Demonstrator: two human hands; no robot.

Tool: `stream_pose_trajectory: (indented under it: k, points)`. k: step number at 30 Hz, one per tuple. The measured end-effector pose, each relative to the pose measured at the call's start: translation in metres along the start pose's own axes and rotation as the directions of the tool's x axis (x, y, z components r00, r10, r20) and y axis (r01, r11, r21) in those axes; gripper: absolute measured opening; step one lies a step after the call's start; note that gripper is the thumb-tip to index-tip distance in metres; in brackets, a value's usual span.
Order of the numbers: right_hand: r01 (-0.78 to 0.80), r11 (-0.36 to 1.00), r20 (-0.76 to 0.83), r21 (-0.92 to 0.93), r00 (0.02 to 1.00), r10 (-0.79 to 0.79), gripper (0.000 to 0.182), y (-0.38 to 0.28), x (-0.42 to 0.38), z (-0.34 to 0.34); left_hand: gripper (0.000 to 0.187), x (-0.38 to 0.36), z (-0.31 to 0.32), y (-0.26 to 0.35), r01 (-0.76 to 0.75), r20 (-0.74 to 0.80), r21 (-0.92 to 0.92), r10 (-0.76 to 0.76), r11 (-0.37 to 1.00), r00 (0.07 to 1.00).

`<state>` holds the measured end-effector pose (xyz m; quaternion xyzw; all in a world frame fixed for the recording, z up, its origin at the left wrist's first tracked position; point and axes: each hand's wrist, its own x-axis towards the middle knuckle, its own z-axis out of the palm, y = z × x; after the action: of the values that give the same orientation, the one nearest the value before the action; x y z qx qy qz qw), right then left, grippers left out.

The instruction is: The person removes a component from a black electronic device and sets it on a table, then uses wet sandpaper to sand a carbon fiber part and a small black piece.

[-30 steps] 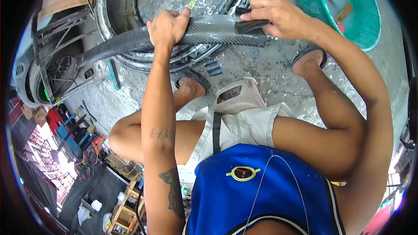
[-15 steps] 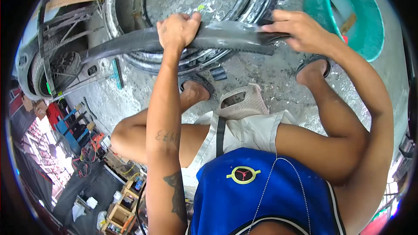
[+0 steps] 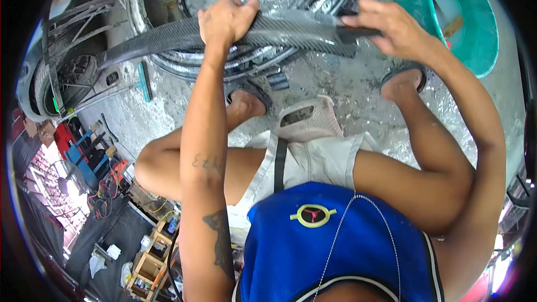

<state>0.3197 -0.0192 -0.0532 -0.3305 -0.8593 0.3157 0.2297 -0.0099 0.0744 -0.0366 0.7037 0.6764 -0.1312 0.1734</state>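
A long, curved carbon-fibre panel (image 3: 299, 32) with a dark weave lies across a stack of large rings (image 3: 140, 0). My left hand (image 3: 226, 20) is closed over the panel near its middle. In my right hand (image 3: 389, 28), at the panel's right end, a dark flat piece (image 3: 358, 32) is pinched between the fingers and touches the surface. What that piece is made of does not show clearly; it resembles wet sandpaper. On the floor below the panel lie small dark flat pieces (image 3: 278, 80).
A green tub (image 3: 485, 33) of cloudy water, with a brush-like handle in it, stands right. A perforated light stool (image 3: 313, 120) is between my legs. At left are a squeegee (image 3: 145, 81), a metal frame and a wheel (image 3: 72, 72). Wooden shelving (image 3: 148, 265) stands lower left.
My right hand has shifted slightly right along the panel's end with the dark piece. My left hand keeps its hold. The whole view has moved a little.
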Motion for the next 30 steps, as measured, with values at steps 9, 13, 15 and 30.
stream_pose_trajectory:
  k: [9, 13, 15, 30]
  points:
    - [-0.016, 0.998, 0.029, -0.062, 0.999, 0.018, 0.052, -0.008, -0.003, -0.007, 0.059, -0.001, -0.003, 0.005, 0.001, 0.016, 0.01, -0.001, 1.0, 1.0]
    - [-0.007, 1.0, -0.015, -0.029, 1.0, 0.007, 0.06, 0.002, 0.005, 0.008, 0.058, -0.006, 0.004, 0.001, -0.001, 0.015, 0.025, 0.001, 1.0, 1.0]
    - [0.031, 1.0, -0.057, -0.003, 0.998, -0.031, 0.056, -0.002, 0.021, 0.013, 0.059, -0.003, 0.002, 0.003, -0.024, -0.044, -0.018, 0.023, 1.0, 0.999]
    - [0.02, 0.999, -0.053, 0.027, 0.998, -0.019, 0.057, -0.003, 0.007, 0.005, 0.059, -0.001, 0.005, 0.005, -0.011, -0.055, 0.002, 0.011, 1.0, 0.998]
